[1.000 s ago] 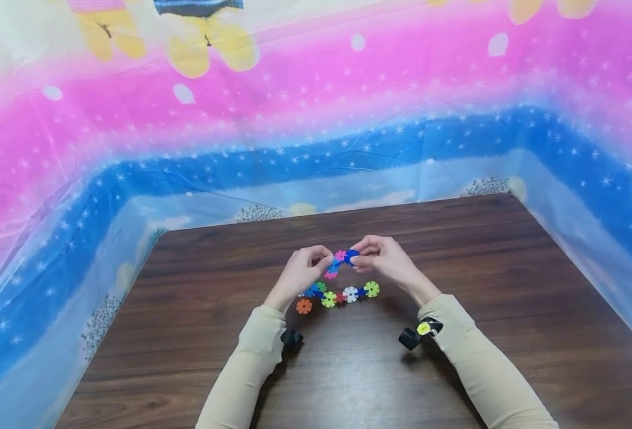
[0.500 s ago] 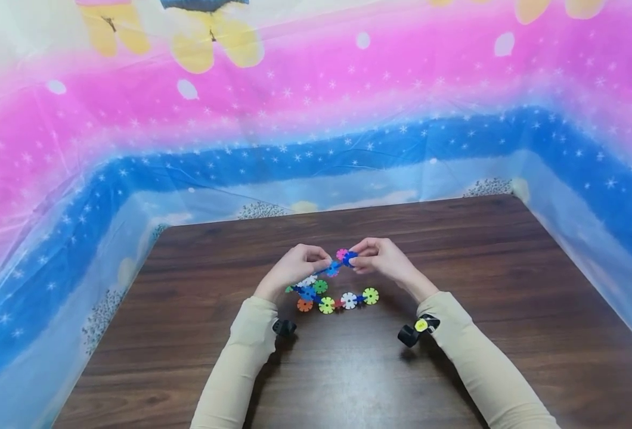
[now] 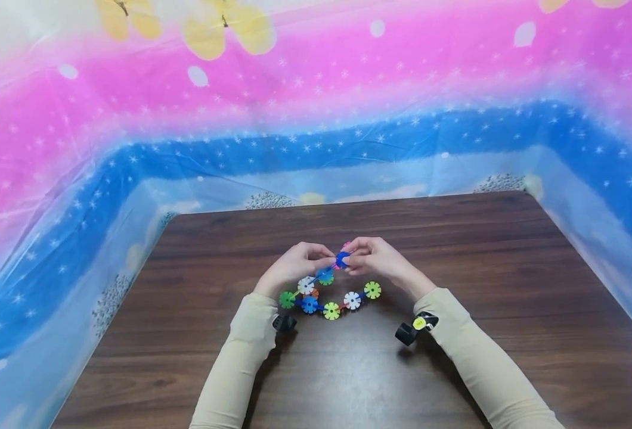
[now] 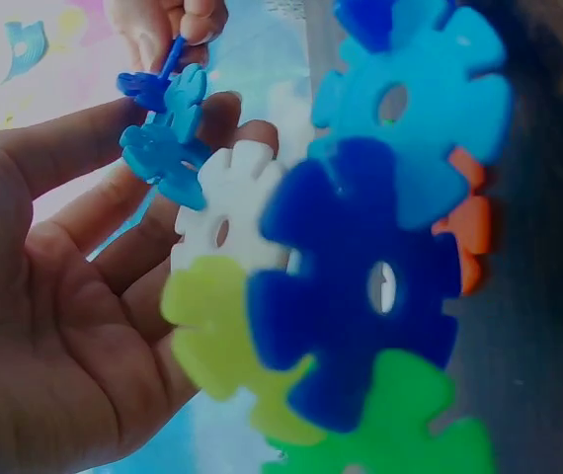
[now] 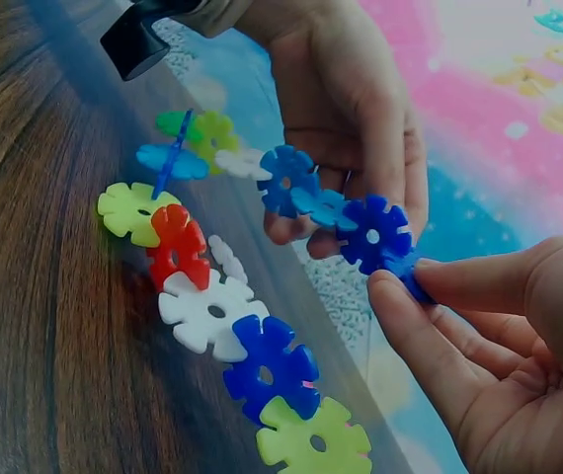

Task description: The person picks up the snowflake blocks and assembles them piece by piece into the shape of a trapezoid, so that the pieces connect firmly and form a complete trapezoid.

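Observation:
Several flower-shaped plastic discs (image 3: 309,304) are slotted into a curved chain, partly raised off the table. My left hand (image 3: 298,266) pinches the raised end near a dark blue disc (image 5: 372,234); a light blue disc (image 4: 168,158) hangs beside its fingers. Opposite it, my right hand (image 3: 383,262) pinches another dark blue disc (image 5: 412,278) between thumb and index finger, against the chain's end. The two hands' fingertips nearly meet. A pink disc (image 3: 346,245) shows just behind the right fingers. Whether the two dark blue discs are slotted together, I cannot tell.
The chain's other arm runs right, through a white disc (image 3: 352,300) to a yellow-green disc (image 3: 372,290). An orange disc (image 3: 313,292) shows behind the chain. The brown wooden table (image 3: 455,369) is backed by a printed cloth (image 3: 316,113).
My hands have come closer together, the right moving slightly left. The chain's left portion has swung out from behind the left hand, bringing white and green discs into sight.

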The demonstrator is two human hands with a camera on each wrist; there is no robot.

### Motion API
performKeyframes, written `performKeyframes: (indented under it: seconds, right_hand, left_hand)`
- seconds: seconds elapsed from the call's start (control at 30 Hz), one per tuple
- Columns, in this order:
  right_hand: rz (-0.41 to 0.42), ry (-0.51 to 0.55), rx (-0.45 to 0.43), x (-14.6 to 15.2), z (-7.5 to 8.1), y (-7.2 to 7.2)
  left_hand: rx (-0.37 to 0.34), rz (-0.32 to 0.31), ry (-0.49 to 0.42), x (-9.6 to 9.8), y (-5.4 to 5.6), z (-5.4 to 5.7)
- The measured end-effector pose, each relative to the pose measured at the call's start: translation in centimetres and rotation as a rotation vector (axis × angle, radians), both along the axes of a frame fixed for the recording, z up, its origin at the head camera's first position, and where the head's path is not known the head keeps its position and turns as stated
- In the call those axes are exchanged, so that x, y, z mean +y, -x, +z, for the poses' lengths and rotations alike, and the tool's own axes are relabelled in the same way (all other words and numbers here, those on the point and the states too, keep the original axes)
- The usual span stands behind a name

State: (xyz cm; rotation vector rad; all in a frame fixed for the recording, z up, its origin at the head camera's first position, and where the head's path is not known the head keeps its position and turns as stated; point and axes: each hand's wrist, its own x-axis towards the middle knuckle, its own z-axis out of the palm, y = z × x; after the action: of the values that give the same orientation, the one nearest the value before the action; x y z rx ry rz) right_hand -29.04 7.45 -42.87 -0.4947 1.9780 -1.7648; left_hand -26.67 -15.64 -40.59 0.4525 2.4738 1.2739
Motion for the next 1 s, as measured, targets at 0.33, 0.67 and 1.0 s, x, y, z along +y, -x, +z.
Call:
performKeyframes:
  seconds: [0.33, 0.67, 1.0]
  right_hand:
    - [0.096, -0.133, 0.099, 0.7, 0.8, 1.0]
    - [-0.077, -0.457, 0.326, 0.3, 1.2, 3.7]
    - [-0.016, -0.691, 0.375, -1.2, -0.9, 5.7]
  left_hand:
    - [0.043, -0.023, -0.03, -0.2, -0.2, -0.6]
    - [0.1, 0.059, -0.006, -1.0, 0.0, -0.6]
    - [0.092, 0.082, -0.023, -1.0, 0.0, -0.8]
